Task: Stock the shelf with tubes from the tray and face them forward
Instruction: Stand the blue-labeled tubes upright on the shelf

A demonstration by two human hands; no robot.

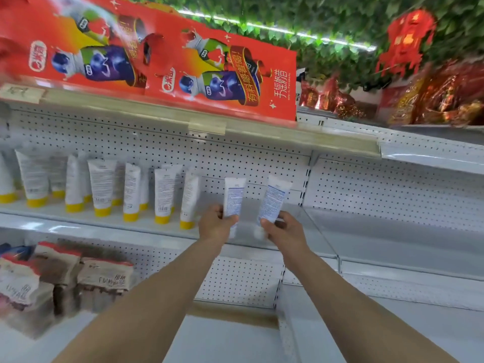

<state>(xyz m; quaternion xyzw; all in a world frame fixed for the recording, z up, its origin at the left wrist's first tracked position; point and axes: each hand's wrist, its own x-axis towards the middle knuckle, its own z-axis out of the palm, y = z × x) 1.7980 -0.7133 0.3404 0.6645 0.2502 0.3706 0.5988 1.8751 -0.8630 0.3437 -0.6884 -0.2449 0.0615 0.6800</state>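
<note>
Left hand (215, 224) clenched low around a white tube with blue print (234, 197), thumb across the front, cap end hidden under the fingers. Right hand (284, 230) gripping a second white-and-blue tube (273, 199) near its bottom, white cap (259, 233) just peeking out below the fingertips, tube tilted a little to the right. Both tubes up over the bare right stretch of the middle shelf (309, 218), not yet set down, crimped ends pointing up, fine print facing out — looks like the back panels, so probably a twist needed before they count as faced. Just to the left, a row of yellow-capped tubes (162, 195) standing cap-down on the same shelf, perforated back panel (235, 150) behind. No tray in view.

Handling, by the look of it: light plastic tubes, soft-walled, smooth and a bit slippery; a squeeze mid-body likely to dent them. Best hold low down near the stiff shoulder and cap, as now, letting the flat cap land square. Top-heavy once standing, so easy to tip into a neighbour.
</note>
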